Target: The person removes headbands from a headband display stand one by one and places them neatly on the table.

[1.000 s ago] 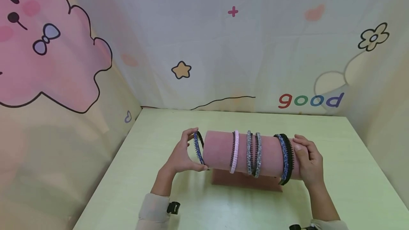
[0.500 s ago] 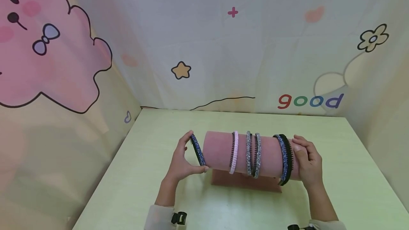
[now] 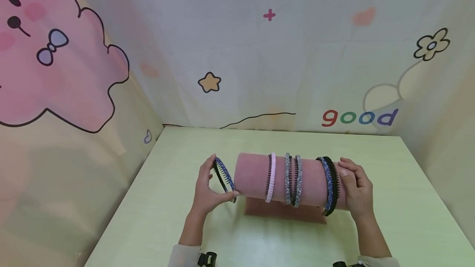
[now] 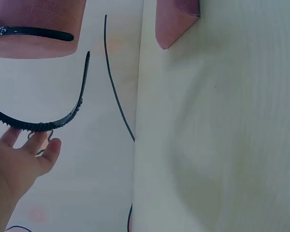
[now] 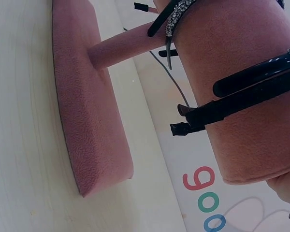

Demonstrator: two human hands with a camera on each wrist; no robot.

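Observation:
A blue glittery toothed headband [image 3: 224, 169] is pinched between the thumb and fingers of my left hand [image 3: 205, 195], just left of the pink padded roll [image 3: 252, 174]. In the left wrist view this headband [image 4: 43, 126] curves, prongs upward, below the roll's end. My right hand [image 3: 358, 193] grips the roll's right end. Around the roll sit a pale pink headband [image 3: 272, 176], two silver glittery headbands [image 3: 298, 180], a blue glittery one [image 3: 329, 184] and a black one [image 3: 335, 184]. Their tips show under the roll in the right wrist view.
The roll stands on a post [image 5: 128, 46] over a flat pink base [image 3: 285, 211] on the pale green table [image 3: 178, 151]. Behind the table hangs a printed cloth backdrop [image 3: 252, 73], and another cloth [image 3: 55, 168] closes the left side.
The held blue headband has turned in my left hand and its top has swung left, away from the roll's end. My right hand keeps its grip on the roll.

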